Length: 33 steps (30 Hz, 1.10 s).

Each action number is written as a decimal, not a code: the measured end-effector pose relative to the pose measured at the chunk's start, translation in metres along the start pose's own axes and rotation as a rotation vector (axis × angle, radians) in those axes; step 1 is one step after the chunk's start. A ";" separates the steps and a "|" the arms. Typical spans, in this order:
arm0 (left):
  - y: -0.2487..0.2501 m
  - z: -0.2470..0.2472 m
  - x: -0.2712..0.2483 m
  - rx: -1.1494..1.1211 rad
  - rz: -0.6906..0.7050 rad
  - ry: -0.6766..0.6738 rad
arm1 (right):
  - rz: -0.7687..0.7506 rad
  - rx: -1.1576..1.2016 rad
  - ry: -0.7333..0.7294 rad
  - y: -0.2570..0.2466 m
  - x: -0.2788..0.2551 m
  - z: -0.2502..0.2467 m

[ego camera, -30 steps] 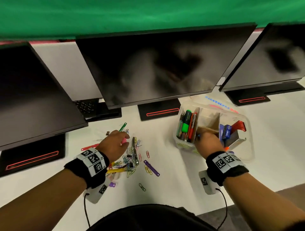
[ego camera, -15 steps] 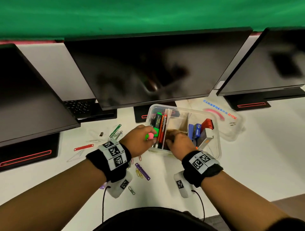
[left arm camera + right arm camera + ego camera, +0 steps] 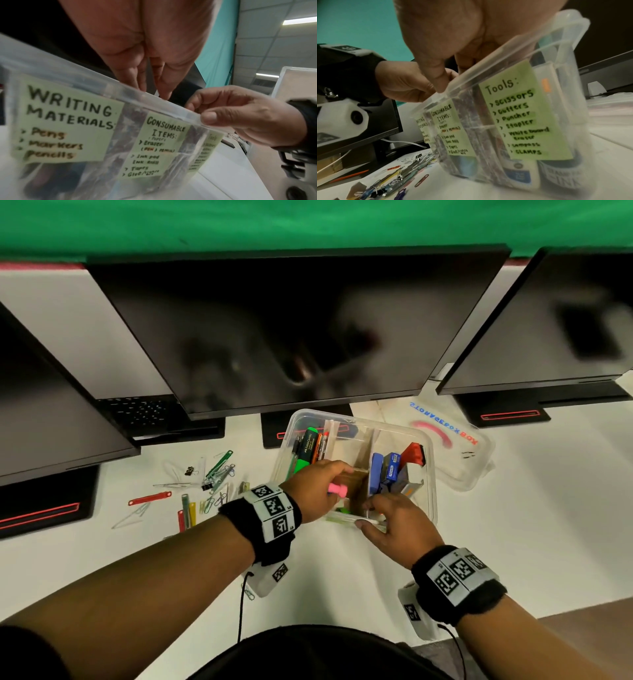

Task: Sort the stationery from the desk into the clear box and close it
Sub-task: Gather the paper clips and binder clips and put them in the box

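The clear box [image 3: 430, 463] stands on the white desk below the middle monitor, with pens, a green marker [image 3: 306, 451] and blue tools [image 3: 385, 470] in its compartments. My left hand [image 3: 334, 488] hovers over the middle compartment and pinches a small pink item [image 3: 339, 491]. My right hand [image 3: 371, 514] grips the box's near rim, thumb outside and fingers inside. In the left wrist view, that right hand [image 3: 240, 115] pinches the rim [image 3: 154, 100] above green labels. From the right wrist, my thumb [image 3: 440, 81] presses on the rim.
The clear lid [image 3: 452, 450] with blue and red lettering lies right of the box. Coloured paper clips and binder clips [image 3: 209, 487] lie scattered on the desk to the left. Three dark monitors [image 3: 301, 330] stand behind. The desk's front edge [image 3: 561, 609] runs at lower right.
My left hand left the clip pile with the pink item and moved right, to above the box's middle compartment. My right hand kept hold of the box, which now lies closer to the clips.
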<state>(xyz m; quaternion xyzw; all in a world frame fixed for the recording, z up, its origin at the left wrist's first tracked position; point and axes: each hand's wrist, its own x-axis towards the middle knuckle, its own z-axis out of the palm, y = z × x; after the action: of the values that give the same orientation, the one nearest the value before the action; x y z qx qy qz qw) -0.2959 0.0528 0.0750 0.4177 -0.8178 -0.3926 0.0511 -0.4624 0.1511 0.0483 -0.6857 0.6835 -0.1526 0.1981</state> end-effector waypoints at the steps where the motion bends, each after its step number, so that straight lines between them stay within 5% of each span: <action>1: -0.002 -0.004 -0.003 -0.027 0.001 0.023 | 0.015 -0.017 -0.020 0.000 0.001 0.000; 8: -0.072 -0.059 -0.040 0.011 -0.169 0.334 | 0.045 -0.086 -0.037 -0.015 0.016 -0.002; 15: -0.167 -0.085 -0.100 0.167 -0.443 0.214 | -0.030 -0.121 0.148 -0.079 0.040 0.003; 20: -0.206 -0.079 -0.131 0.195 -0.548 0.095 | -0.263 -0.163 -0.173 -0.121 0.048 0.048; 26: -0.220 -0.070 -0.150 0.175 -0.494 -0.024 | -0.189 -0.306 -0.544 -0.133 0.053 0.116; 33: -0.225 -0.056 -0.151 0.196 -0.354 -0.091 | -0.335 -0.197 -0.498 -0.163 0.064 0.154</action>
<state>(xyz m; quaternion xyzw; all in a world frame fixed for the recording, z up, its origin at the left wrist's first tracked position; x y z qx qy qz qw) -0.0309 0.0511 -0.0036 0.5397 -0.7673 -0.3325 -0.0968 -0.2443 0.0951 -0.0118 -0.8211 0.5029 0.0564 0.2641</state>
